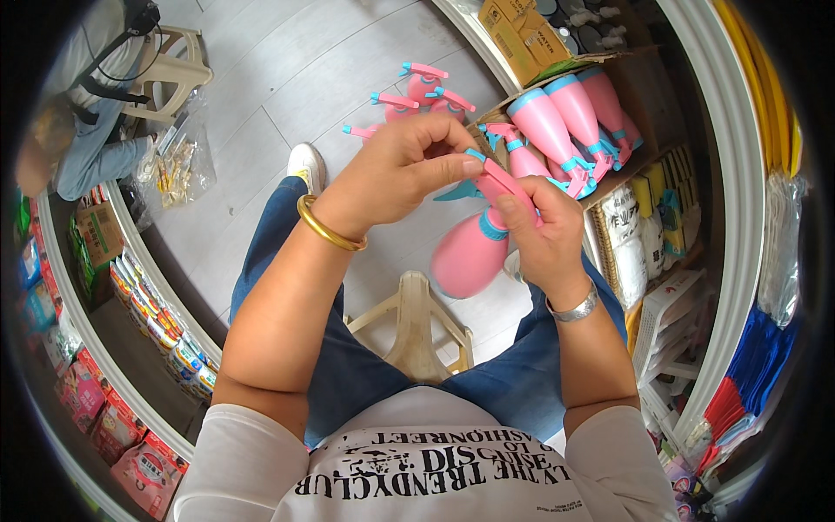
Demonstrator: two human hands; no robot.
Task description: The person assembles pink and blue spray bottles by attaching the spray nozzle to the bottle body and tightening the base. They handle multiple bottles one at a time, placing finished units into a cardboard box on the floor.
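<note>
My right hand [544, 233] grips a pink spray bottle [470, 257] around its neck, just above the teal collar, with the bottle body hanging down and to the left. My left hand [409, 165] pinches the front of the bottle's pink spray head [500, 178], fingertips at the teal nozzle tip. A gold bangle sits on my left wrist and a silver watch on my right. Both hands are above my lap.
An open cardboard box [644, 87] at the upper right holds several pink and teal spray bottles [565, 117]. Loose pink spray heads [417, 91] lie on the grey floor. A beige plastic stool [417, 326] stands between my knees. Shelves of packaged goods curve along the left; another person sits at the upper left.
</note>
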